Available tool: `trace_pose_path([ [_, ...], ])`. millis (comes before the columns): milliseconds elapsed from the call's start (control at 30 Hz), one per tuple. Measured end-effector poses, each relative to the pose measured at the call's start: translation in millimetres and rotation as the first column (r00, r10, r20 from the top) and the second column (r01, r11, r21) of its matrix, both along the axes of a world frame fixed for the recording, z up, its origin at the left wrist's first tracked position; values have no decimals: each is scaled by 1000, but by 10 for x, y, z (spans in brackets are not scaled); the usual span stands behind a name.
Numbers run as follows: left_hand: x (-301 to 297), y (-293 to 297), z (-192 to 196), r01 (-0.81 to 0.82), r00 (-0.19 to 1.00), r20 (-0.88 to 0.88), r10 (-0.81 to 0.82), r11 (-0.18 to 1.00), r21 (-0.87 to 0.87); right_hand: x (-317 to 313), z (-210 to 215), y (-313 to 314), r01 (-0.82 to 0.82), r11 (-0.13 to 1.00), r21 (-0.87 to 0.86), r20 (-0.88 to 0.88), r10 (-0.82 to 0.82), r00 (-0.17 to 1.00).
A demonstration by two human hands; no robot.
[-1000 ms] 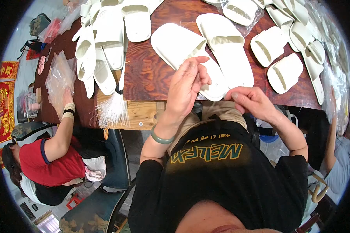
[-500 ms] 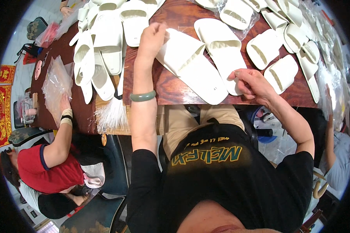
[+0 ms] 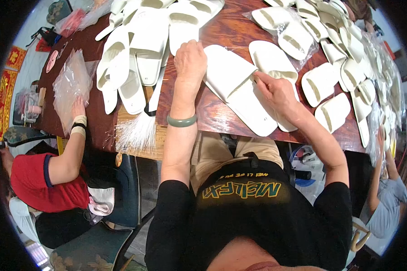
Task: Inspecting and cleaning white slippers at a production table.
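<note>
1. Your left hand (image 3: pixel 191 61) is beside the strap of the nearer-left slipper (image 3: pixel 230 72); its fingers bend inward with tips hidden, so you cannot tell how tightly they close or whether they grip anything.
2. Your right hand (image 3: pixel 278 95) is over that slipper, fingers curled, tips at the strap's rim; whether they pinch anything cannot be told.
3. That slipper's heel reaches the table's (image 3: pixel 199 119) near edge; its neighbour (image 3: pixel 271 61) lies just right.
4. Brown wood shows along the near edge, left of the heels, and beyond the toes.
5. More slippers (image 3: pixel 149 29) crowd the left edge; others (image 3: pixel 343 45) fill the right.
6. Left of you, a co-worker's hand (image 3: pixel 78 107) touches a plastic bag (image 3: pixel 70 81) on a darker table (image 3: pixel 99 122).
</note>
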State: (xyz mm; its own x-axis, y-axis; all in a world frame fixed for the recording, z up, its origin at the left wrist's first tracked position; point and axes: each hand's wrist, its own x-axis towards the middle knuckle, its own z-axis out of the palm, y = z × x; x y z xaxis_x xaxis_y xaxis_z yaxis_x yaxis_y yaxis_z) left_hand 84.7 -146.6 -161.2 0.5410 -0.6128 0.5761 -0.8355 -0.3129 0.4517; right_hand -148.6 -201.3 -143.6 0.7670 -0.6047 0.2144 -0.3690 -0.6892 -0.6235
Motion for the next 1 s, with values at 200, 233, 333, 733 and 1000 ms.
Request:
trace_pose_path([
  [200, 111, -138, -310, 268, 963, -32, -268, 963, 0, 31, -247, 7, -66, 942, -328, -68, 46, 997],
  [233, 97, -208, -354, 293, 949, 73, -305, 945, 145, 7, -262, 0, -31, 957, -289, -154, -14, 988],
  [333, 27, -306, -323, 236, 943, 113, -314, 865, 442, 27, -278, -10, -16, 985, -170, -233, -25, 972],
  [733, -57, -559, 2, 452, 832, -503, -234, 812, 370, 104, -356, -105, -56, 904, -424, -101, 14, 995],
  [1000, -51, -879, -386, 282, 899, -386, -207, 948, 149, 48, -485, -291, -53, 925, -375, -218, -32, 976],
])
